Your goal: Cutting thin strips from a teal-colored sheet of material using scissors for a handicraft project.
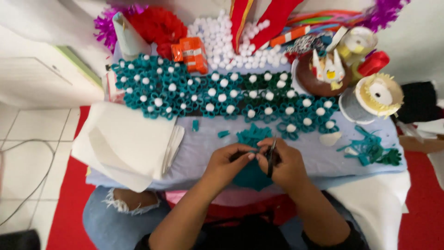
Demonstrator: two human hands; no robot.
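Scissor blades mostly hidden in my right hand, fingers clenched round scissors. Left hand pinches teal felt, fringed, half covered, at near tabletop edge.

Over the desk, the right hand works scissors on teal felt pinched by the left hand.
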